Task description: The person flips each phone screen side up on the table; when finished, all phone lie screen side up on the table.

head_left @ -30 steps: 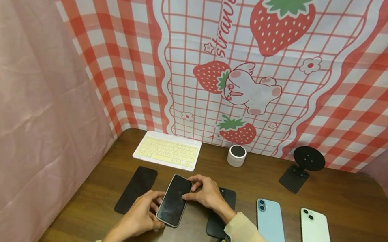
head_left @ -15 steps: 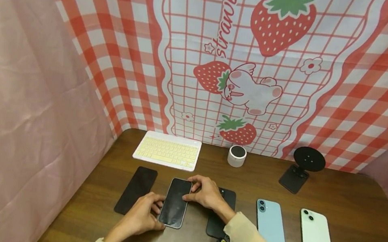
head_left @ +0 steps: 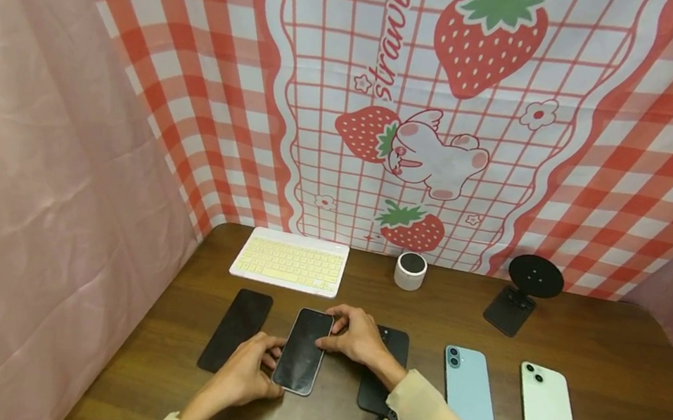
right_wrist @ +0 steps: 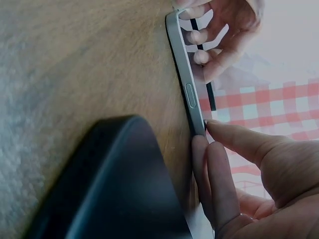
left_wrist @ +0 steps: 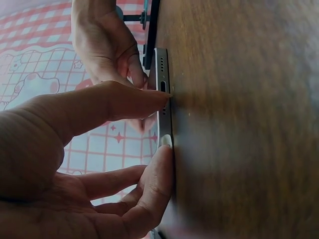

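Observation:
A smartphone (head_left: 301,353) with a dark screen and pale metal frame lies face up on the wooden table, leaning slightly right at its top. My left hand (head_left: 241,376) holds its lower left corner, thumb at the bottom edge and fingers along the left side. At the upper right corner my right hand (head_left: 360,339) grips it, thumb by the right side and fingertips at the top. The left wrist view shows the phone's bottom edge (left_wrist: 163,74) with port and speaker holes, partly hidden by the thumb. A long side button shows on its frame (right_wrist: 187,74) in the right wrist view.
A black phone (head_left: 238,328) lies to the left, another dark phone (head_left: 378,389) under the right forearm. Further right are a blue phone (head_left: 472,394) and a pale green phone (head_left: 551,419). Behind stand a keyboard (head_left: 291,261), a white cylinder (head_left: 409,276) and a black stand (head_left: 511,311).
The phone has slid slightly toward me at its top. It straightened at first, then its lower end shifted back a little left. Both hands keep their hold.

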A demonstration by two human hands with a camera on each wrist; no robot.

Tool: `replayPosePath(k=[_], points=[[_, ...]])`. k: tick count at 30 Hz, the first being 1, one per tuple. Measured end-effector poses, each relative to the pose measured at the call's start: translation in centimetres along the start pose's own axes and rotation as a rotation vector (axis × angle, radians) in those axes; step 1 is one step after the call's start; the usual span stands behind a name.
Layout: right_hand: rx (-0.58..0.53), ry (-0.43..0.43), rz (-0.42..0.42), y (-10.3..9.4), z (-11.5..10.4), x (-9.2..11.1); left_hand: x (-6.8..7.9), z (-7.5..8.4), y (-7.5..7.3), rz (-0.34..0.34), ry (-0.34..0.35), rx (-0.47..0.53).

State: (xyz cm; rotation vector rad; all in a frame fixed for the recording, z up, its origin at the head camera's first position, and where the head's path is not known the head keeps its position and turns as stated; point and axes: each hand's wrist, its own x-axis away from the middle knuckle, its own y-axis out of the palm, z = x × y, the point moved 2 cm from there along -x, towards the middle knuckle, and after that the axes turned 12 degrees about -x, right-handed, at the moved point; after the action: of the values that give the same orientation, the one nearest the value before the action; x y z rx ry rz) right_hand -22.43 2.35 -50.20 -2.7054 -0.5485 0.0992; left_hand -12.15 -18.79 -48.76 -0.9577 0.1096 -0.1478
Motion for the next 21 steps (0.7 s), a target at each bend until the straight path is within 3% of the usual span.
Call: replayPosePath(k=[7, 12, 16, 21], points=[[-0.062, 0.023, -0.036, -0.1, 0.0, 0.2, 0.2, 0.2, -0.1, -0.011, -0.007, -0.008], [-0.165, 0.065, -0.084, -0.9, -0.1, 0.8, 0.4, 0.7, -0.1, -0.005, 0.005, -0.02], [-0.222, 0.08, -0.089, -1.9, -0.2, 1.3, 0.5, 1.4, -0.1, 0.005, -0.017, -0.089], [-0.231, 0.032, -0.107, -3.7, -0.3, 2.2, 0.6, 2.5, 0.1, 0.044, -0.029, -0.206]])
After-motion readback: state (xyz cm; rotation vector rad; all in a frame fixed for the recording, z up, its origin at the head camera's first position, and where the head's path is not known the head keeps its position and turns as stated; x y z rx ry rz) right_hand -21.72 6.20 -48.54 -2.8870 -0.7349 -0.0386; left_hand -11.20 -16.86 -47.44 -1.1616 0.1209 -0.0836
